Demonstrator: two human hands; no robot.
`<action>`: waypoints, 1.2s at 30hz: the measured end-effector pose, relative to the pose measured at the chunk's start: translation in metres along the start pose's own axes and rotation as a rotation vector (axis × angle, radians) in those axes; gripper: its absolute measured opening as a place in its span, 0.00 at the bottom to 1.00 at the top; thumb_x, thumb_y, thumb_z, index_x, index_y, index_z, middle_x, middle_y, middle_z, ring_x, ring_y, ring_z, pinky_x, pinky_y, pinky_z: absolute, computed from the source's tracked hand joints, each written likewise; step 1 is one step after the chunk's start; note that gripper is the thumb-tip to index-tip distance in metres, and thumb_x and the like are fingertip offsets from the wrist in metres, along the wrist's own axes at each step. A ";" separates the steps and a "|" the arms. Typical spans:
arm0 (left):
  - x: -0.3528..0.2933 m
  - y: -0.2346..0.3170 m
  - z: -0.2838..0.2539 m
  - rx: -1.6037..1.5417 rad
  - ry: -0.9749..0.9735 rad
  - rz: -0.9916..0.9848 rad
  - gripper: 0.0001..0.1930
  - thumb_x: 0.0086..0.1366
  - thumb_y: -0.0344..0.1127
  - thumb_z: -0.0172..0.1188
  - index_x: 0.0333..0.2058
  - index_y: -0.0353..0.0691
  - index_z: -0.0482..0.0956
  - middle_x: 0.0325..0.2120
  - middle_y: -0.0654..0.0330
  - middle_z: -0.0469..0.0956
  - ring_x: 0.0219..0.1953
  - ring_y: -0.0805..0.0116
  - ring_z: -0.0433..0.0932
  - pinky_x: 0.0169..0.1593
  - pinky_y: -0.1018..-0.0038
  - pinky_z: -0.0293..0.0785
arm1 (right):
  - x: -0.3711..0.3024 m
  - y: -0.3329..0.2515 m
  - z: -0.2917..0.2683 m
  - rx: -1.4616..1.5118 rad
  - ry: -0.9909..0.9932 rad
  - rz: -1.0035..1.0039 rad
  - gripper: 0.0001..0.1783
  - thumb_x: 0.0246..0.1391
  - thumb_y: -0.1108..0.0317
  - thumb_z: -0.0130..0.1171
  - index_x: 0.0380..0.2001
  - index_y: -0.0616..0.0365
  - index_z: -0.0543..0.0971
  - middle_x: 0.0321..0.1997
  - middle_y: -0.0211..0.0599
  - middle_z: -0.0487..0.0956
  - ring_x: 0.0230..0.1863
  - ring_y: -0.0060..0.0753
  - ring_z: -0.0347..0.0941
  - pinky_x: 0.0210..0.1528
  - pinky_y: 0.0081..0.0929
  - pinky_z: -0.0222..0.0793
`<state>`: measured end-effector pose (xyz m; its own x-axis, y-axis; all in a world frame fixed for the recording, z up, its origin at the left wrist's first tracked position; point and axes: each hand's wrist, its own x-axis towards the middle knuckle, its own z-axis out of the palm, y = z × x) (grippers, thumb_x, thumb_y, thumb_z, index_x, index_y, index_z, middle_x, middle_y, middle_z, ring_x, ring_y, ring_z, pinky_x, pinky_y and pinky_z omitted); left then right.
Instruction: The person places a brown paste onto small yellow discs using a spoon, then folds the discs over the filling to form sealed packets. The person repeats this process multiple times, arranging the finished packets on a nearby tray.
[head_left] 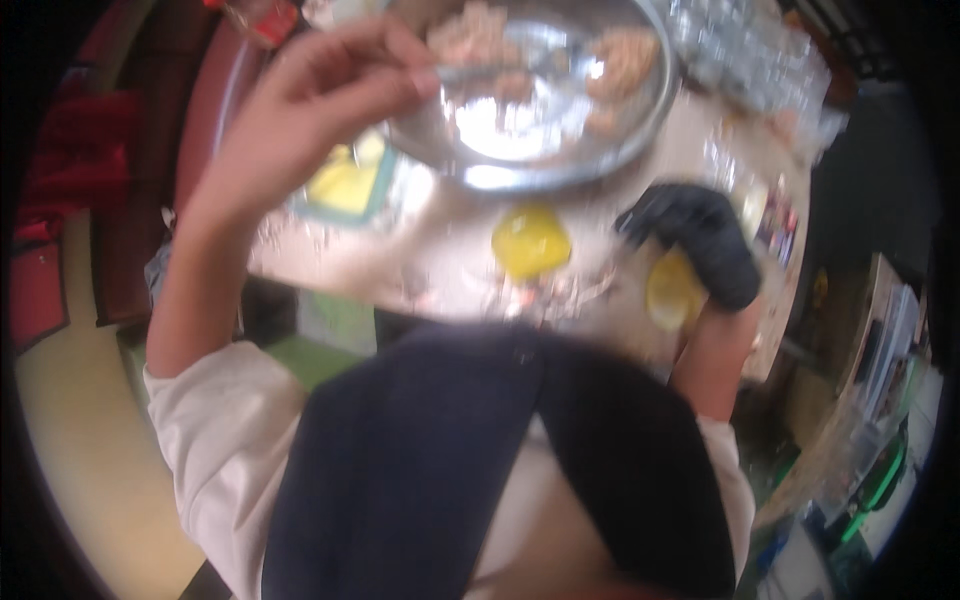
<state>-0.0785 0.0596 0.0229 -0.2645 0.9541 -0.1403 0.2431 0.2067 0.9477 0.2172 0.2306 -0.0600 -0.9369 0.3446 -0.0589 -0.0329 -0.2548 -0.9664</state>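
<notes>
My bare left hand (345,80) pinches the handle of a metal spoon (480,72) and holds it over a wide metal bowl (490,178). Clumps of pinkish-tan minced filling (622,65) lie in the bowl, at its left and right. My right hand (700,235) wears a black glove and is bent over the table's right part. Its fingers are smeared by motion. Partly beneath it shows a yellow piece (672,290); whether the hand grips it is unclear. Another yellow, shiny, roundish flat piece (531,243) lies on the table between my hands.
Left of the bowl, a green-edged tray (378,195) holds yellow sheets. Clear plastic packaging (750,60) sits at the far right of the pale table (400,262). A red package (262,18) is at the far left. Shelving (870,350) stands off the table's right side.
</notes>
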 end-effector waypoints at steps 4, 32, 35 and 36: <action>-0.057 0.015 0.004 0.015 -0.048 -0.096 0.05 0.69 0.35 0.62 0.39 0.41 0.78 0.24 0.78 0.70 0.24 0.89 0.58 0.27 0.83 0.47 | -0.034 -0.015 0.008 -0.475 0.385 -0.306 0.12 0.67 0.67 0.58 0.41 0.64 0.85 0.46 0.42 0.86 0.44 0.31 0.79 0.50 0.27 0.71; -0.107 -0.021 0.021 0.364 -0.189 -0.385 0.12 0.76 0.41 0.60 0.38 0.37 0.77 0.22 0.73 0.67 0.26 0.83 0.59 0.29 0.76 0.53 | -0.044 0.091 0.111 -1.540 0.457 -0.417 0.28 0.59 0.32 0.57 0.55 0.30 0.86 0.81 0.46 0.59 0.76 0.50 0.51 0.64 0.46 0.59; -0.104 -0.019 0.019 0.388 -0.191 -0.364 0.13 0.75 0.42 0.61 0.38 0.37 0.77 0.23 0.72 0.68 0.26 0.83 0.59 0.29 0.76 0.54 | -0.040 0.093 0.110 -1.555 0.494 -0.421 0.28 0.60 0.33 0.57 0.56 0.30 0.86 0.81 0.45 0.59 0.74 0.52 0.53 0.65 0.46 0.59; -0.103 -0.018 0.018 0.396 -0.192 -0.359 0.13 0.75 0.42 0.61 0.38 0.37 0.77 0.23 0.72 0.69 0.26 0.82 0.59 0.29 0.75 0.54 | -0.039 0.092 0.109 -1.540 0.496 -0.419 0.27 0.60 0.33 0.57 0.56 0.30 0.86 0.80 0.45 0.59 0.74 0.52 0.54 0.66 0.47 0.58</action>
<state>-0.0388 -0.0384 0.0146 -0.2292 0.8236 -0.5187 0.5104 0.5555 0.6565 0.2131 0.0949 -0.1195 -0.7487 0.4652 0.4723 0.3963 0.8852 -0.2438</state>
